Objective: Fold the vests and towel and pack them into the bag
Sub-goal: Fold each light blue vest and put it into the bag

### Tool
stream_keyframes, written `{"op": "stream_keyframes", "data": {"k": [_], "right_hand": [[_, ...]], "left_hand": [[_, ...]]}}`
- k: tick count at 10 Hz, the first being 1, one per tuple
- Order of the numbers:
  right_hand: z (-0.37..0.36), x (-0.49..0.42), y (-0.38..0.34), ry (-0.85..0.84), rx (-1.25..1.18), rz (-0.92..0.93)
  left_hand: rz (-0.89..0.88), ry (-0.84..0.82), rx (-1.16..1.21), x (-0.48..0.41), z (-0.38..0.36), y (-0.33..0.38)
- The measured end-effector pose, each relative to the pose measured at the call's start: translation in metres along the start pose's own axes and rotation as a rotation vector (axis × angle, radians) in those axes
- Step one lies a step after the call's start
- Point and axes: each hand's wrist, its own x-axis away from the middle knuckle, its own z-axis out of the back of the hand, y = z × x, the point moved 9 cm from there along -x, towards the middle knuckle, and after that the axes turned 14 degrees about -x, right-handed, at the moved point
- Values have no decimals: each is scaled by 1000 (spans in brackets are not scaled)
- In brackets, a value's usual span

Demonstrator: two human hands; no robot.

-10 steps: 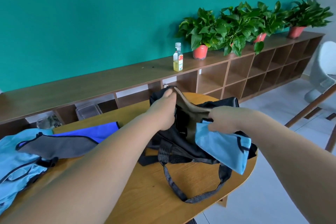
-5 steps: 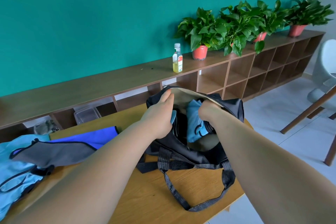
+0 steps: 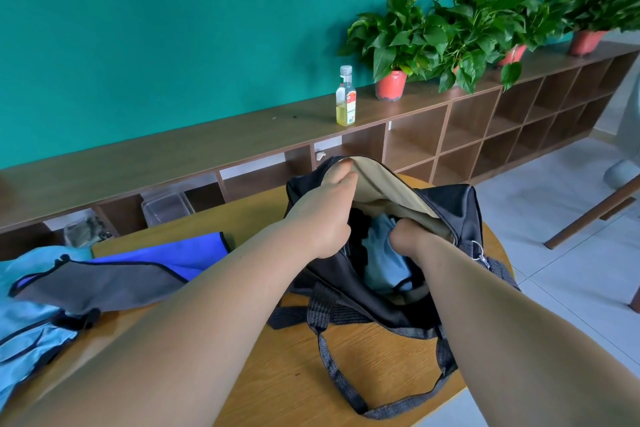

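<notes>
Left hand is pinching the bag flap, holding it open on the bench. Right hand is reaching inside the bag against a light-blue vest; grip hidden, can't tell. More vests are lying at bench left. Bottle label on the shelf is unreadable.

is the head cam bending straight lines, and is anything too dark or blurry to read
Head view: wide-angle distortion bows the long shelf and swells both forearms at the frame's bottom; light is soft and even, without glare; the bag interior is dim, so the light blue cloth under the right hand lacks detail; the bottle label is too small to read; the left hand looks sharp.
</notes>
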Motion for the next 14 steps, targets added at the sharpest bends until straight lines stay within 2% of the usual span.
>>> {"op": "stream_keyframes", "data": {"k": [1, 2, 3, 4, 5, 7, 9, 10, 11, 13, 14], "right_hand": [[0, -5, 10, 34, 45, -18], [13, 1, 16, 204, 78, -45], [18, 13, 2, 288, 201, 42], [-2, 15, -6, 174, 303, 63], [-30, 0, 10, 20, 276, -45], [-37, -25, 32, -6, 89, -65], [-25, -17, 23, 6, 226, -56], [-15, -2, 7, -35, 364, -50], [1, 21, -24, -67, 397, 58], [40, 91, -87, -27, 291, 255], [51, 124, -109, 3, 300, 248]], "left_hand": [[-6, 12, 14, 0, 0, 3], [8, 20, 17, -1, -1, 2], [-4, 2, 11, -2, -6, 3], [-24, -31, -22, -3, -13, 5], [-20, -58, -36, -1, -17, 8], [29, -47, -26, 6, -13, 8], [10, -71, -28, 20, -9, 12], [-11, -65, -46, 29, -3, 14], [-7, -59, -63, 37, 0, 11], [40, -26, -59, 69, 13, -3], [81, -25, -79, 94, 20, -12]]}}
